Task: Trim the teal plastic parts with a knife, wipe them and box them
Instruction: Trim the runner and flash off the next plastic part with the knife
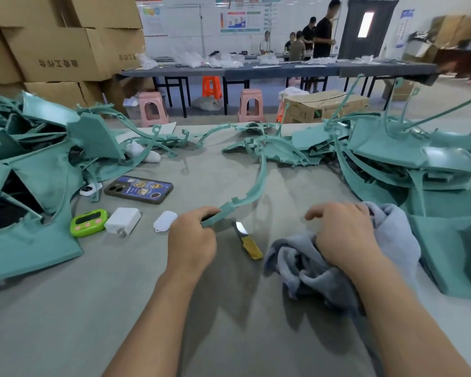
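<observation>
**Inspector:** Hands, status.

**Recorder:** Left hand (192, 240) clamped on the near end of a long curved strip (253, 191), fingers wrapped round it. Right hand (343, 235) bunched into the cloth (392, 232), fingers curled in its folds. The hands are apart. The knife (248, 240) lies flat on the table (147, 295) between them, touched by neither.

**Inspector:** Strip position?

**Recorder:** Near end lifted in the left hand. The rest arcs away over the table and runs into the edge of the right pile (392, 156). I cannot tell whether it is free of that pile.

**Inspector:** Handling?

**Recorder:** Judged light, thin and springy. It will likely flex and whip if held by one end only. The notched lugs near the grip give purchase. Advise holding close to the section being wiped, with the cloth folded round it.

**Inspector:** Surroundings?

**Recorder:** Left pile (38, 170) of teal parts, with phone (138, 189), timer (89, 223) and charger (123, 221) just beside it.
</observation>
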Tool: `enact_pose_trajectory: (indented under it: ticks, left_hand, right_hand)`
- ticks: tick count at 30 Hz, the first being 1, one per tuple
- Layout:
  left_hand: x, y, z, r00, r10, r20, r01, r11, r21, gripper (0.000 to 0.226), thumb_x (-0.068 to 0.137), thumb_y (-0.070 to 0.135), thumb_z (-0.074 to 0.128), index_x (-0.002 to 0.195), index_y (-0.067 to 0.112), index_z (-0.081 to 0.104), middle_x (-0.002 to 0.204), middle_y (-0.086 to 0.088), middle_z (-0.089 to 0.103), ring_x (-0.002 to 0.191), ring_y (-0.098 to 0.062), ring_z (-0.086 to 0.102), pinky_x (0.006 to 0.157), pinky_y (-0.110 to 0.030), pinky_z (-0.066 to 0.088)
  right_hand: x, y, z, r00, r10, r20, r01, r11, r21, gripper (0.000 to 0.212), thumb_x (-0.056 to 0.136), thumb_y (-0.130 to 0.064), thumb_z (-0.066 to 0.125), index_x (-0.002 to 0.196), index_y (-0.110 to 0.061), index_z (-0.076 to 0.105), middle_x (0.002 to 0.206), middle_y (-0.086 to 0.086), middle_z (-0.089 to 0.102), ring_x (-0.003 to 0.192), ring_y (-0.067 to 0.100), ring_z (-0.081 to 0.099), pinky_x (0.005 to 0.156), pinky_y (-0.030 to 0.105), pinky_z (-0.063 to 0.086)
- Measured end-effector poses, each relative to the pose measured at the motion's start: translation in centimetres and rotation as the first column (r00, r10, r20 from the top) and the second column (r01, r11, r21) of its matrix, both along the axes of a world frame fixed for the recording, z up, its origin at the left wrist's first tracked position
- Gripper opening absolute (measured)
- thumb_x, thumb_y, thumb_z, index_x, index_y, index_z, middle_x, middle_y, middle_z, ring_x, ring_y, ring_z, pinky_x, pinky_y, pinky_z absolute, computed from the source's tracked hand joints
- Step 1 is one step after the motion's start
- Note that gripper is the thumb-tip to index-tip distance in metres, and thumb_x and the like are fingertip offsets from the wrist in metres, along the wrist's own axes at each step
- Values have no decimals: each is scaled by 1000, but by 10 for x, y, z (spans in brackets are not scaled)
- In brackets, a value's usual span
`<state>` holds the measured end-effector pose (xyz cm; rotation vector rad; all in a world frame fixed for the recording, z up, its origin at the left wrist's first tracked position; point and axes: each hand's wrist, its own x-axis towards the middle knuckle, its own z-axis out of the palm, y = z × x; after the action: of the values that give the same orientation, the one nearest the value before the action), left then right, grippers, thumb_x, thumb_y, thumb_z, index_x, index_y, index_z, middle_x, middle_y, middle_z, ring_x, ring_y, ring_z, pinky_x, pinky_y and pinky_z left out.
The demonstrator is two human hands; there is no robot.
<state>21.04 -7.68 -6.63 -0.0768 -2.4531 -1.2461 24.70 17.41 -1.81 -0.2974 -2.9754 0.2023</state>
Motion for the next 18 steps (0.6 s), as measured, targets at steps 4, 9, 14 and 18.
enact_pose_trajectory:
  ticks: [4, 9, 14, 18]
  left_hand:
    - [-6, 0, -4, 1000, 6, -2, -7, 996, -92, 39, 80, 7, 62, 101, 36, 77, 87, 30, 70, 92, -4, 62, 80, -20, 51]
    - [-3, 0, 3, 999, -26, -29, 24, 998, -51, 34, 80, 31, 59, 100, 59, 58, 86, 39, 64, 87, -2, 59, 72, -21, 49]
    - [-4, 0, 4, 999, -34, 42, 33, 999, 28, 34, 82, 34, 59, 79, 67, 62, 76, 24, 67, 82, 2, 59, 62, -18, 46]
    - [-5, -2, 3, 997, -49, 67, 46, 998, 52, 35, 81, 34, 59, 70, 67, 62, 81, 14, 69, 84, -4, 59, 66, -26, 51]
  right_hand:
    - [11, -58, -2, 961, 171, -216, -238, 910, -338, 19, 91, -40, 58, 82, -27, 69, 77, -9, 68, 74, 17, 62, 68, 35, 49]
    - [11, -91, -20, 963, 254, 86, -234, 952, -196, 15, 96, -43, 55, 99, -28, 54, 98, -1, 61, 90, 21, 61, 80, 40, 52]
    - [1, -81, -16, 960, 153, 235, -105, 973, -203, 13, 90, -20, 58, 101, -22, 64, 103, 4, 66, 98, 28, 65, 77, 35, 49]
    - [2, -71, -15, 973, 149, 178, -115, 976, -186, 14, 95, -23, 55, 108, -27, 57, 112, -1, 60, 104, 25, 62, 76, 33, 42]
